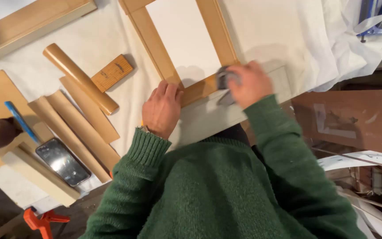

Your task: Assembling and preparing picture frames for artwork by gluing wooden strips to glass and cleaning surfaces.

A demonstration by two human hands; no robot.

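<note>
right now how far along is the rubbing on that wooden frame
Done: the frame lies flat on the white cloth, and its side rails look evenly tan. In hand: the left hand presses down the near left corner while the right hand rubs a grey pad along the bottom rail. Left: I cannot tell which rails have been rubbed, so the remainder is unclear.

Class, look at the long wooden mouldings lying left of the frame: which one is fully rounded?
The glossy dowel-like rod, lying uppermost beside the small wooden block; the others are flatter, paler strips.
</note>
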